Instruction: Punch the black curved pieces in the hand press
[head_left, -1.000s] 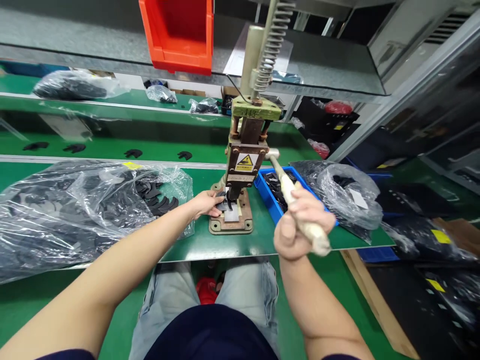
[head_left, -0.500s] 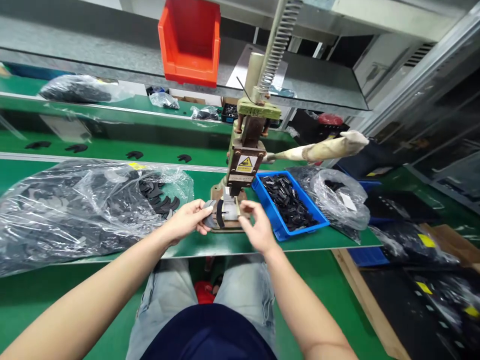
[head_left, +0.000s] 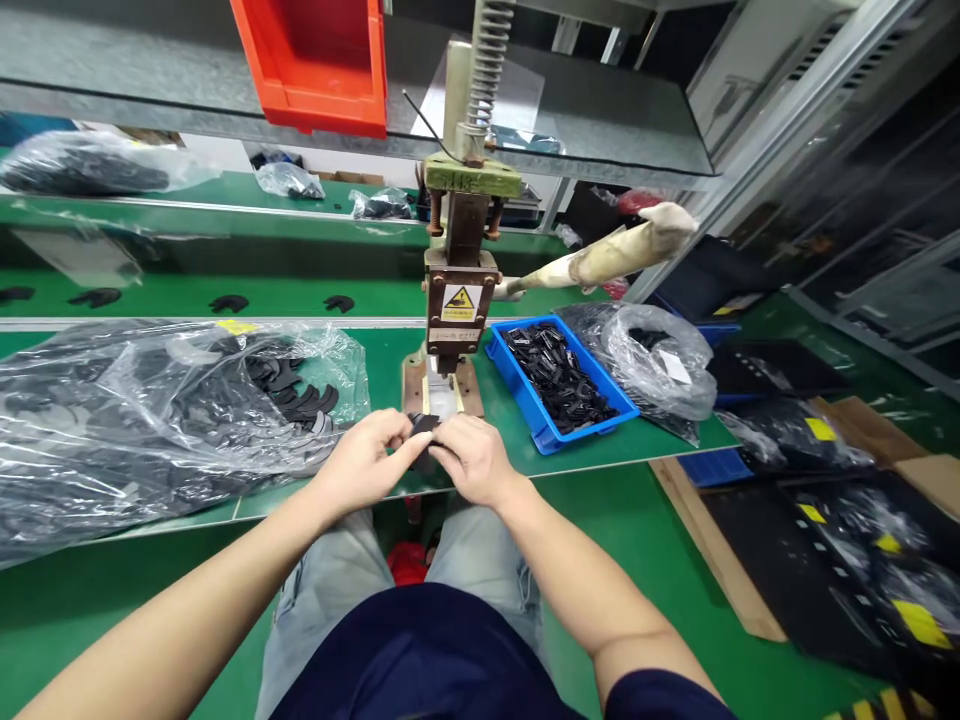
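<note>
Both hands meet in front of the hand press (head_left: 457, 300), over the bench's front edge. My left hand (head_left: 367, 455) is closed on a dark curved plastic piece (head_left: 425, 425). The fingers of my right hand (head_left: 471, 458) pinch the same piece from the other side, covering much of it. Just behind them is the press's pale fixture (head_left: 444, 398), under the ram. The lever (head_left: 600, 265), wrapped in pale material, sticks out to the right.
Left of the press lies a clear plastic bag (head_left: 150, 430) of dark curved pieces. A blue bin (head_left: 555, 440) of small black parts stands to the right, a bagged roll (head_left: 660, 360) beyond it. Several curved pieces lie along the green strip behind. An orange bin (head_left: 322, 110) sits on the shelf above.
The curved piece has come off the fixture toward me in my left hand. My right hand has moved left from beside the fixture and now grips the piece too. The view has shifted.
</note>
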